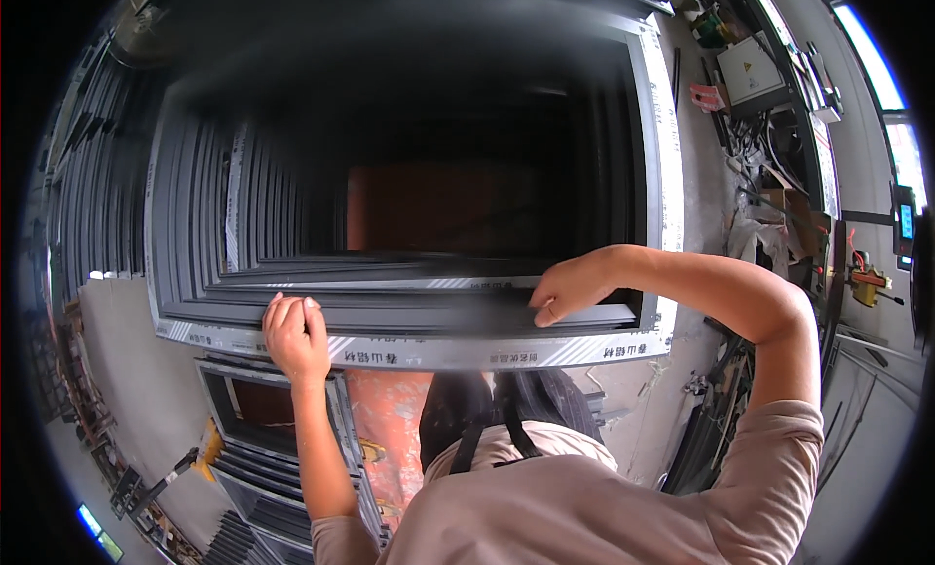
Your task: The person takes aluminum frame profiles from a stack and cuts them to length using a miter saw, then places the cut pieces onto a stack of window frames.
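Note:
A large dark grey window frame, its near rail partly covered with pale printed film, lies in front of me on top of other similar frames. My left hand is curled over the near rail toward its left end, the fingertips on the dark inner part. My right hand reaches in from the right with the elbow bent. Its fingers are closed and point down at the right part of the same rail. Whatever those fingers hold, if anything, is hidden, and the rail beside them is blurred.
Smaller grey frames are stacked at lower left. Many dark profiles stand along the left side. To the right are a grey electrical box, tangled cables and loose profiles on the floor. Dark blur covers the far part.

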`<state>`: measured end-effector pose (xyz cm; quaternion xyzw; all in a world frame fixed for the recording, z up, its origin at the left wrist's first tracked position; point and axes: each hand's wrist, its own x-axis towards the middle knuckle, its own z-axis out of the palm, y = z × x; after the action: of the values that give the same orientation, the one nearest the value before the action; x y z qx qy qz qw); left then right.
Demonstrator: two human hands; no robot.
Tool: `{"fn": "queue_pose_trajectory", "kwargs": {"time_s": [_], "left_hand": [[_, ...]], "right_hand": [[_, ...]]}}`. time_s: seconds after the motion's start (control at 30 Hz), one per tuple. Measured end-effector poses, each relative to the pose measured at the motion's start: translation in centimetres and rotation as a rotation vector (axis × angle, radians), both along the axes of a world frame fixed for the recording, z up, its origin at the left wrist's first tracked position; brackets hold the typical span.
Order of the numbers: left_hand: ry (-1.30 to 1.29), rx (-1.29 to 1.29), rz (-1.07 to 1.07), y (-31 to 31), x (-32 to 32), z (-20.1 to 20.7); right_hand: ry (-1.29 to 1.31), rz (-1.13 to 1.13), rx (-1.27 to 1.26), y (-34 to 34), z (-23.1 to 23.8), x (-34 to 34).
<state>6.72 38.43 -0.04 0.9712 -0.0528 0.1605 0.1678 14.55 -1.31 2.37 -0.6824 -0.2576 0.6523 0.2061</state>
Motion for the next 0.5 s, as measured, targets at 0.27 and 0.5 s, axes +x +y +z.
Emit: {"fn": "queue_pose_trajectory", "kwargs": {"time_s": [0.27, 0.5], "left_hand": [[0.062, -0.010, -0.016, -0.3, 0.2, 0.7], [0.025, -0.006, -0.007, -0.1, 0.0, -0.6]], "right_hand": [[-0.056, 0.110, 0.014, -1.0, -0.1, 0.2], [-0.167, 0.128, 0.061, -1.2, -0.2, -0.4]]}}
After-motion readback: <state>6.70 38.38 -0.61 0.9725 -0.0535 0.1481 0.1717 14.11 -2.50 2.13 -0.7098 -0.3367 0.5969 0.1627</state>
